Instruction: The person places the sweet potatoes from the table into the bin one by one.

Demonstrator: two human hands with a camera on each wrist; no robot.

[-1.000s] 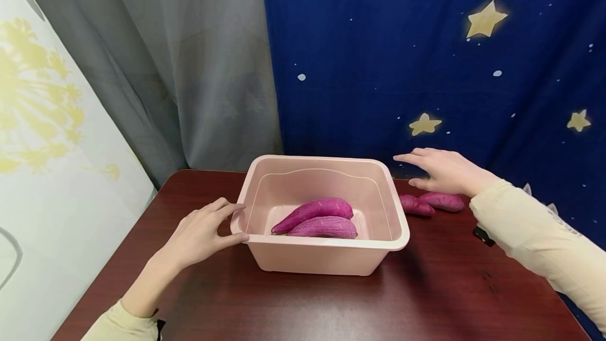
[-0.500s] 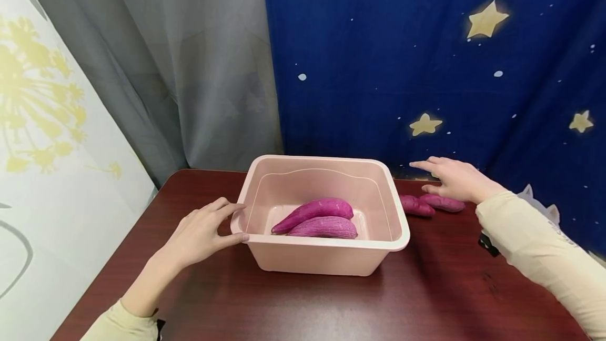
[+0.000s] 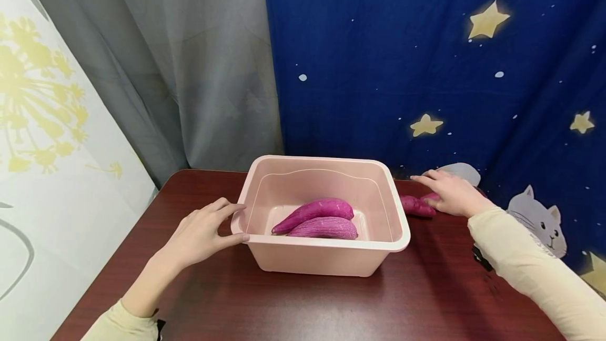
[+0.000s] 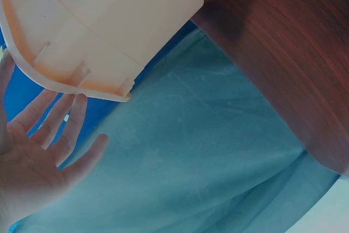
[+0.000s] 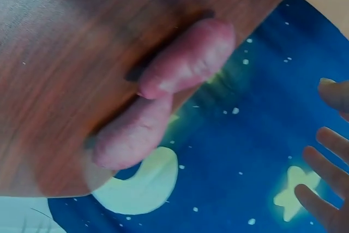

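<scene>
A pink plastic tub (image 3: 312, 257) stands on the table with two purple sweet potatoes (image 3: 323, 227) lying side by side inside it. At its left rim is my left hand (image 3: 201, 233), thumb and fingertips against the edge. The left wrist view shows those fingers (image 4: 73, 121) spread and fairly straight under the rim. My right hand (image 3: 452, 192) reaches over two more sweet potatoes, one (image 3: 416, 206) near the tub and another partly hidden behind the fingers. In the right wrist view these two potatoes (image 5: 188, 58) touch end to end, apart from the spread fingers.
The dark red wooden table (image 3: 326, 309) ends just behind the tub. A grey curtain (image 3: 227, 67) and a blue star-patterned curtain (image 3: 350, 57) hang beyond it. On the left is a white printed panel (image 3: 66, 136).
My right hand first moved right, away from the tub, then came down lower over the sweet potatoes. My left hand and the tub stayed in place.
</scene>
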